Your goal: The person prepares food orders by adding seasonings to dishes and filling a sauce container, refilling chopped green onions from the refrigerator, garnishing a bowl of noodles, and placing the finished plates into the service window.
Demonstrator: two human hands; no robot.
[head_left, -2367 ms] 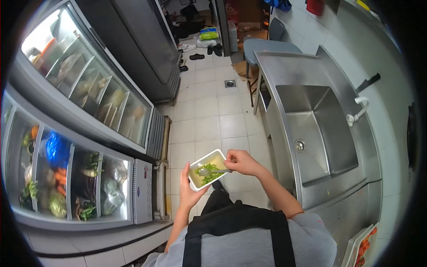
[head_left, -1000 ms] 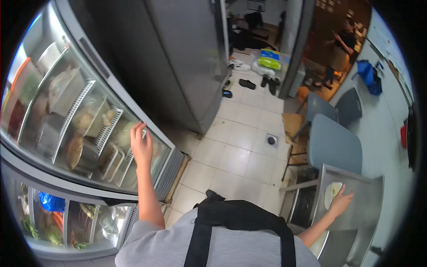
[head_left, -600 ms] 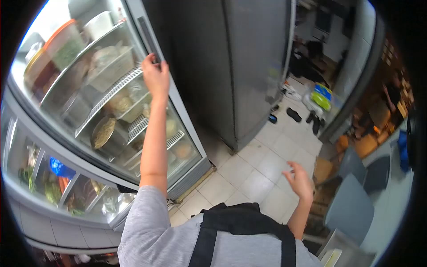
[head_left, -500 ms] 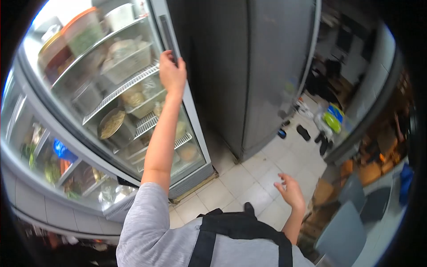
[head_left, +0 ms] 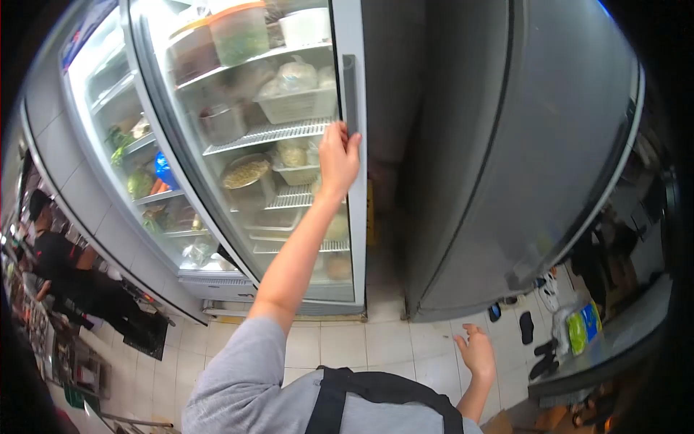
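Note:
My left hand [head_left: 338, 165] reaches forward at full stretch, its fingers curled at the lower end of the dark handle [head_left: 350, 94] on a glass fridge door [head_left: 356, 239]. Through the glass I see shelves with a tub with an orange lid [head_left: 238, 36], a white basket holding a plastic bag [head_left: 296, 107] and a metal pot of pale pieces [head_left: 249, 189]. Low on the right, my right hand [head_left: 477, 353] hangs over the tiled floor, fingers apart, holding nothing.
A tall grey steel cabinet [head_left: 470, 159] stands right of the fridge. Slippers [head_left: 526, 328] and a green-and-blue bag [head_left: 584, 327] lie on the floor at right. A person in dark clothes [head_left: 69, 260] stands at far left. Another glass-fronted section [head_left: 137, 145] holds vegetables.
My view has turned left, so the fridge sits more upright and central, and a person shows at far left. My left hand stays at the door handle; my right hand still hangs free.

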